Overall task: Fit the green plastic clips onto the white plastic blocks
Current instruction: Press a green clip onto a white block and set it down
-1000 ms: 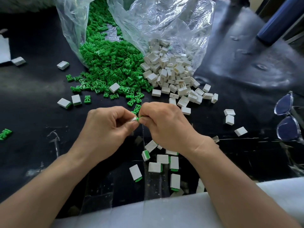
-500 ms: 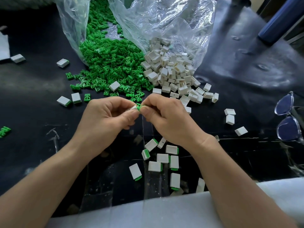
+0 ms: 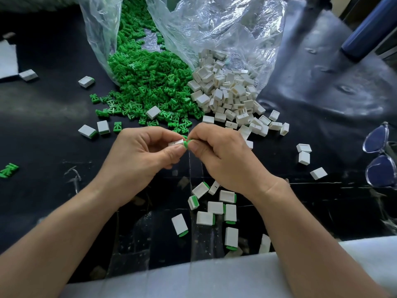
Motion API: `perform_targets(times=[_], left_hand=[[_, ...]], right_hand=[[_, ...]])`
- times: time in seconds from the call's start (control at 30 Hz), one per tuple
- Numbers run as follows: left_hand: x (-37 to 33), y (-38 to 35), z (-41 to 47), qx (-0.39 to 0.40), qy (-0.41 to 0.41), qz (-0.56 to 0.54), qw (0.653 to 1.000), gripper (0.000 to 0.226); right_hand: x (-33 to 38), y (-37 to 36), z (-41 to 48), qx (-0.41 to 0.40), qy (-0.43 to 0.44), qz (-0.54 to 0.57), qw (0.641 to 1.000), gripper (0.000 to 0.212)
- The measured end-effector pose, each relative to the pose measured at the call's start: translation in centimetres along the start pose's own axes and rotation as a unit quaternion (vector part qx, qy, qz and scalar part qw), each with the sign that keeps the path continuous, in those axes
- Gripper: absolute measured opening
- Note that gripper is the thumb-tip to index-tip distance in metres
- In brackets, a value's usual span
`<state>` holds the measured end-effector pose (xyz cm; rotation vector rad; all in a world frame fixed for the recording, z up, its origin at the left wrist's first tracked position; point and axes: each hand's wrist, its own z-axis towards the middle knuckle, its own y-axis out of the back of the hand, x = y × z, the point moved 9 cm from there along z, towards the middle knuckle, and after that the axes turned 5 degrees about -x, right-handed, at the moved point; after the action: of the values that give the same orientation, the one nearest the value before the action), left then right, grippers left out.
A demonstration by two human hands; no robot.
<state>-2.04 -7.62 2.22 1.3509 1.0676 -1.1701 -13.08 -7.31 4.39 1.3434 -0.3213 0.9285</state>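
Black tabletop [image 3: 43,117], clear bag [image 3: 225,29] spilling 2 heaps onto it. Near side of the bag mouth: left hand [image 3: 137,160] pinches 1 white block [image 3: 175,143] between thumb and forefinger; right hand [image 3: 223,155] pinches 1 green clip [image 3: 186,144], clip touching the block's end. Risks: clip goes in skewed and jams; clip pops from the pinch and lands in the green heap [image 3: 146,82] at the bag mouth. Likely cause: small grip, slot misaligned.

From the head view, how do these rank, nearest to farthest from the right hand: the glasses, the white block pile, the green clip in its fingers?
1. The green clip, pinched by the right hand itself.
2. The white block pile, just ahead of the hand.
3. The glasses, far off to the right.
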Motion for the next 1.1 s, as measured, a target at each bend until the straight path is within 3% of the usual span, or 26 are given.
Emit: perform_targets(times=[0.33,0.5,0.6,0.83,0.9,1.0,1.1], left_hand=[[0.5,-0.5,-0.2,0.032,0.033,-0.041,0.998,0.019],[0.1,-0.5,-0.4,0.039,-0.019,0.053,0.998,0.017],[0.0,-0.5,-0.5,0.041,-0.047,0.104,0.993,0.003],[-0.5,-0.5,-0.9,0.046,-0.11,0.225,0.967,0.021],[-0.4,-0.5,-0.8,0.052,-0.091,0.193,0.976,0.019],[-0.2,-0.4,-0.5,0.057,-0.029,0.047,0.997,0.004],[0.1,-0.3,-0.4,0.033,0.014,-0.055,0.998,0.013]], right_hand=[[0.4,0.0,-0.1,-0.002,-0.002,-0.016,1.0,0.013],[0.8,-0.7,-0.3,0.044,0.021,-0.091,0.995,0.013],[1.2,-1.2,-0.5,0.064,0.035,-0.146,0.987,0.014],[1.9,-1.9,-0.8,0.09,0.078,-0.188,0.975,0.009],[1.6,-1.7,-0.7,0.084,0.068,-0.167,0.98,0.011],[1.4,-0.2,-0.4,0.01,0.041,-0.056,0.998,0.013],[1.3,0.5,-0.3,-0.051,0.032,-0.011,0.998,0.015]])
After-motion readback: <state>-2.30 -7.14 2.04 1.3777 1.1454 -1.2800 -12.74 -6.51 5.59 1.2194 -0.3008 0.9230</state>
